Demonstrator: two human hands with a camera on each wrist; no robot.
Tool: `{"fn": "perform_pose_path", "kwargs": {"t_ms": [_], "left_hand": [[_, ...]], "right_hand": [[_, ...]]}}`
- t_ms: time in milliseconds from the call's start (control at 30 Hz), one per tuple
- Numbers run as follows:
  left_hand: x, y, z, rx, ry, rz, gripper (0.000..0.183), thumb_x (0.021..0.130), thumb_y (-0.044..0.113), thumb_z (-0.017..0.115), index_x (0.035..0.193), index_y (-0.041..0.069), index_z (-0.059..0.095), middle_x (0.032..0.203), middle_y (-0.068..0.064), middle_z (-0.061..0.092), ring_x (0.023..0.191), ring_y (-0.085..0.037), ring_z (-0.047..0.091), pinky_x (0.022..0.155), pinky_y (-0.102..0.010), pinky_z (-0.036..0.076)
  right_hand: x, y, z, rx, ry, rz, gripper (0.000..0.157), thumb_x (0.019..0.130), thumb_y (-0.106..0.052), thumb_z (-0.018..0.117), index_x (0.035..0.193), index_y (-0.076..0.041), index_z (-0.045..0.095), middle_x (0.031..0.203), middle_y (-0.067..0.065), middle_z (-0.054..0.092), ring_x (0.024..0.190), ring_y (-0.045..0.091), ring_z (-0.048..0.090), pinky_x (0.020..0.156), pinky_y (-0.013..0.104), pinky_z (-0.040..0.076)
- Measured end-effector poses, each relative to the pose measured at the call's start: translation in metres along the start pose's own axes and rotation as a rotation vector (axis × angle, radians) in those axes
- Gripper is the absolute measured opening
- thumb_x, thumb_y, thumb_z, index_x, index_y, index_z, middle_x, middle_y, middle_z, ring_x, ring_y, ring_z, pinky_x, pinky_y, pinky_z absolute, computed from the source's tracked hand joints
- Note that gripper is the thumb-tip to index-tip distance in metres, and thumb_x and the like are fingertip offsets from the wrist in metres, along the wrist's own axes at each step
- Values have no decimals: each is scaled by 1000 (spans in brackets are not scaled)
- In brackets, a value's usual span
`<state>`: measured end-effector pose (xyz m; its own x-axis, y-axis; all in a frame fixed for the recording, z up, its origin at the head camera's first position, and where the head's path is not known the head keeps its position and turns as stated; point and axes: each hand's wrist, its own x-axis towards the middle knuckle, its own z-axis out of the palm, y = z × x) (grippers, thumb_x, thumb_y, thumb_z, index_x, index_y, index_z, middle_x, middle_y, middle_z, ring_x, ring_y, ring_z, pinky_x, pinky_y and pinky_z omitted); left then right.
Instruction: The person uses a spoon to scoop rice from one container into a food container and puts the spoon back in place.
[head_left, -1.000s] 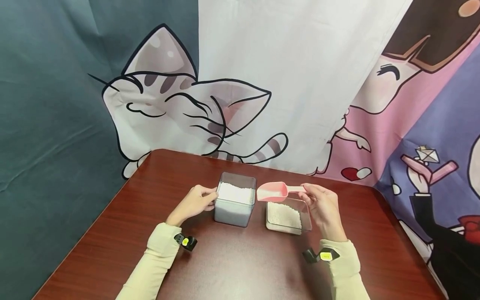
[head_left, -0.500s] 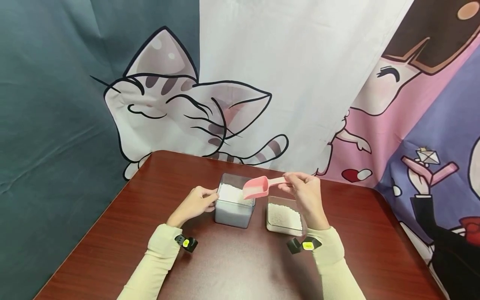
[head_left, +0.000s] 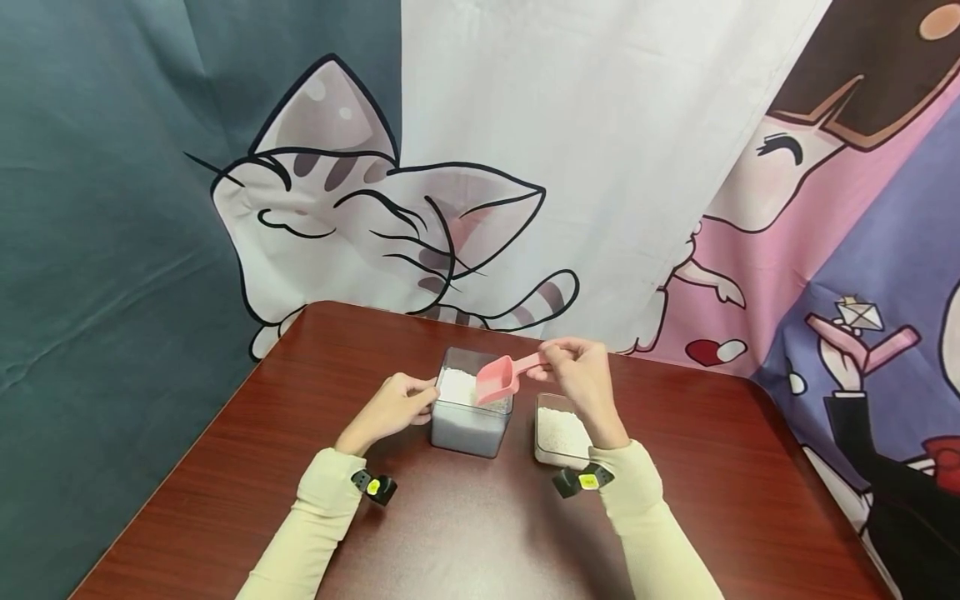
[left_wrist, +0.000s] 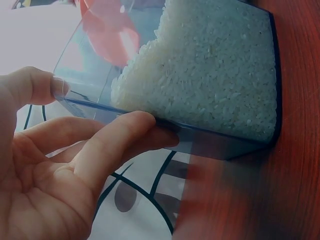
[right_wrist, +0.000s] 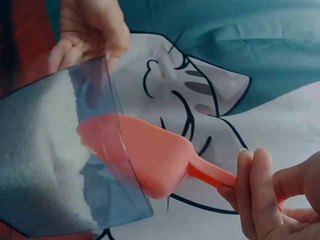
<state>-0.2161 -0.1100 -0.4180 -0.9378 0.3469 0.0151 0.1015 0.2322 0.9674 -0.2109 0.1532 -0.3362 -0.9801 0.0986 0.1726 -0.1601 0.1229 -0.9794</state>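
Observation:
My left hand point(head_left: 386, 410) pinches the near-left rim of a clear bluish container point(head_left: 467, 435), thumb on the rim and fingers along the outer wall. White rice point(left_wrist: 210, 75) fills much of it, banked in a slope in the left wrist view. With curled fingers, my right hand point(head_left: 581, 379) holds the handle of a pink scoop point(right_wrist: 145, 155). The scoop tilts down to the left, its blade past the rim and inside the container, its tip close to the rice. Its visible inner face looks bare pink in the head view.
A lower clear container point(head_left: 551, 461) of pale grains stands to the right, partly hidden by my right wrist. Both stand on a reddish-brown table point(head_left: 247, 433). A printed cloth point(head_left: 480, 100) with a cartoon cat hangs behind the table's far edge.
My right hand has moved left from above the lower container, bringing the scoop over the rice container and tipping it downward. Rice seen in the scoop earlier no longer shows. My left hand stays put.

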Motion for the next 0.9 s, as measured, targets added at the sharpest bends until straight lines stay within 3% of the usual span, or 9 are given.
{"fn": "perform_pose_path", "kwargs": {"t_ms": [367,567,733,900], "left_hand": [[-1,2,1,1,10,3,34,90,13,53,115,-10,59,126,-22,52,85,-21,64,71,-32,57],[0,0,1,1,1,18,35,90,14,53,115,-10,58,129,-22,49,87,-23,65,72,-34,56],[0,1,3,9,2,16,32,91,13,52,112,-10,61,129,-22,49,88,-23,64,72,-33,56],[-4,7,2,17,9,1,29,90,12,51,106,-9,64,129,-22,49,88,-22,64,72,-33,56]], "right_hand": [[3,17,25,-80,-23,-29,17,86,1,52,87,14,62,72,24,66,55,17,66,57,33,58],[5,25,32,-80,-49,14,17,86,1,53,89,14,63,73,23,66,56,19,66,58,32,58],[1,17,40,-90,-98,97,15,86,3,53,89,14,63,75,26,65,59,24,67,60,32,58],[-6,7,51,-126,-110,96,14,85,5,54,87,15,64,72,26,65,58,24,67,59,30,58]]}}
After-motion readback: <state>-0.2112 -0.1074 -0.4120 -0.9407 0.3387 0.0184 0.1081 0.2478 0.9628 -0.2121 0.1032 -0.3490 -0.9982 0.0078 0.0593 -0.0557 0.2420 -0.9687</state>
